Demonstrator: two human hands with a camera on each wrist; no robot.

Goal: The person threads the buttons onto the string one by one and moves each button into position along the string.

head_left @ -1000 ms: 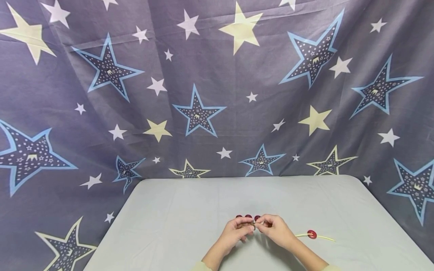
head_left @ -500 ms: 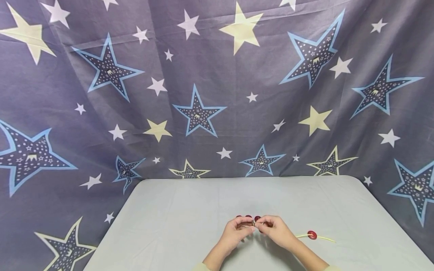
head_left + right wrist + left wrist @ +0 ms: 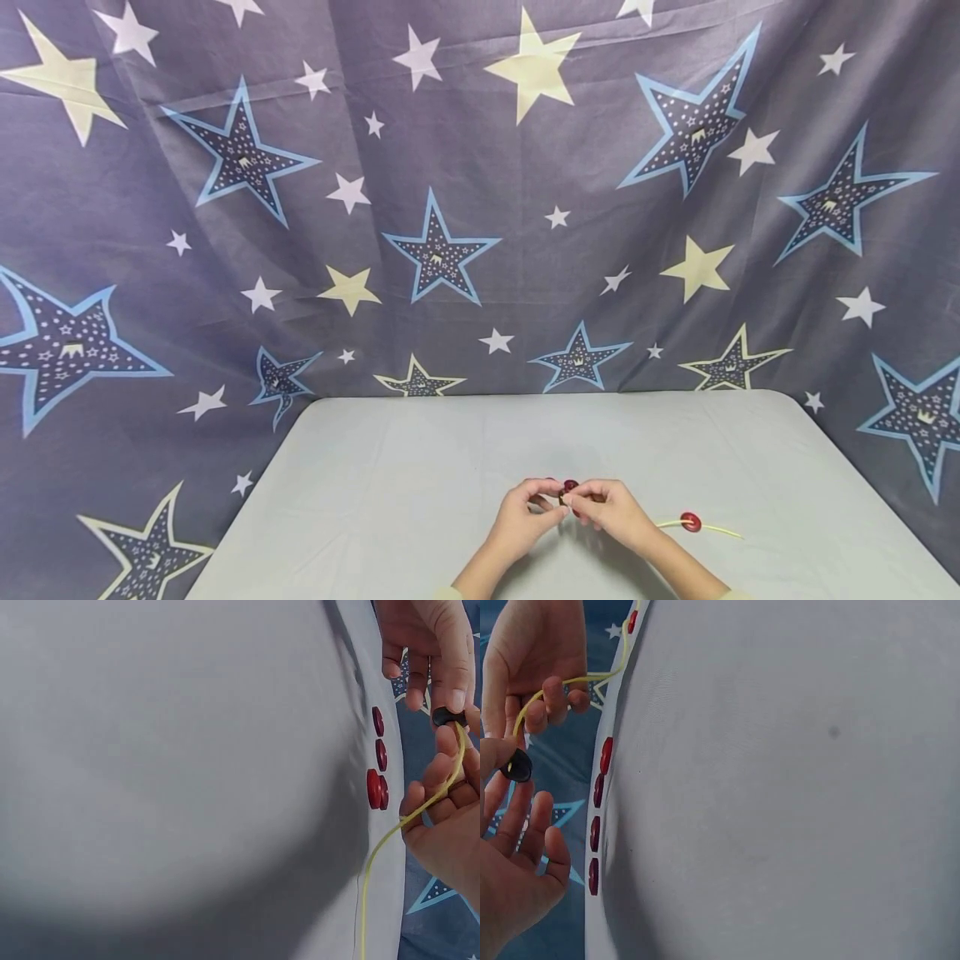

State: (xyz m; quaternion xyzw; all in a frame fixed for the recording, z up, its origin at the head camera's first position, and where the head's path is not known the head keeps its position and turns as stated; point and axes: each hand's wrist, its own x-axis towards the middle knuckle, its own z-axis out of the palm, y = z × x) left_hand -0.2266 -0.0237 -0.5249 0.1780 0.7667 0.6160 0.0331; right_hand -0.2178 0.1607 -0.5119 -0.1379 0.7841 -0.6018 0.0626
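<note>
A dark round button (image 3: 517,766) is held between my two hands, edge-on in the right wrist view. My left hand (image 3: 519,523) pinches it between thumb and fingertips. From the right, my right hand (image 3: 617,515) pinches a yellow cord (image 3: 442,787) close against the button; a bit of yellow shows at the button's hole in the left wrist view. The cord runs back under the right hand to a red button (image 3: 691,522) threaded on it, lying to the right on the table. The cord's far end lies just beyond that button.
Several loose red buttons (image 3: 595,834) lie in a row on the pale table (image 3: 420,467), just beyond the hands; the hands partly hide them in the head view. A grey star-patterned cloth (image 3: 465,167) hangs behind the table.
My left fingertips have shifted slightly right and down, hiding the leftmost red button. The dark button shows a little more at the right fingertips. The threaded red button stays in place.
</note>
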